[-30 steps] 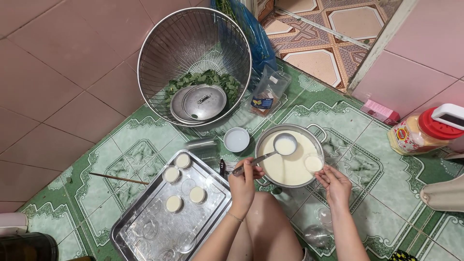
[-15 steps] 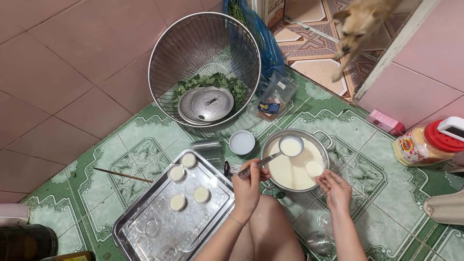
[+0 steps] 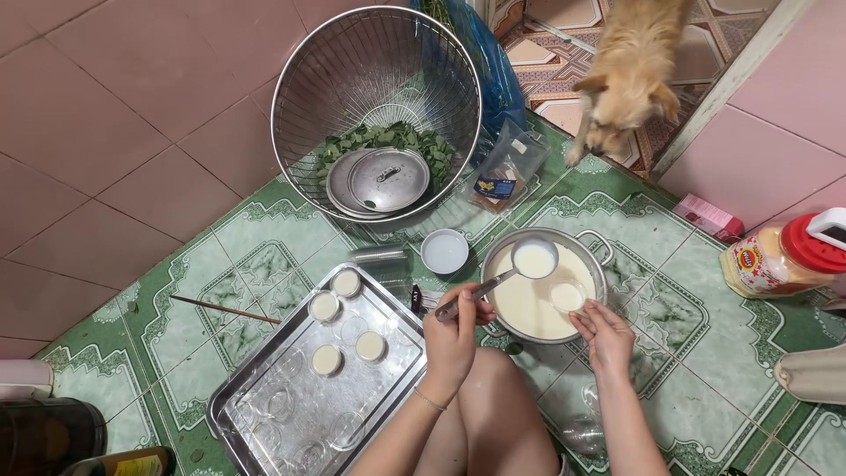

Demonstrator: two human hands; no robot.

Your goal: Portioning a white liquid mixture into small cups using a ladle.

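My left hand [image 3: 454, 335] grips the handle of a metal ladle [image 3: 534, 259] full of white liquid, held over a steel pot [image 3: 596, 256] of the same liquid. My right hand [image 3: 604, 335] holds a small clear cup [image 3: 567, 296], filled white, just above the pot's near side. To the left lies a steel tray [image 3: 264, 414] with several filled small cups [image 3: 324, 307] at its far end and empty clear cups nearer me.
A wire basket [image 3: 379, 106] holding green leaves and pot lids stands behind. A small white bowl [image 3: 444, 251], a stick [image 3: 225, 309], a plastic bag [image 3: 507, 167], a pink box [image 3: 708, 217] and a red-capped bottle [image 3: 780, 257] lie around. A tan dog [image 3: 630, 75] stands at the doorway.
The dog has come into view at the top right and stepped closer. The ladle stays raised over the pot while my right hand keeps the cup by it.
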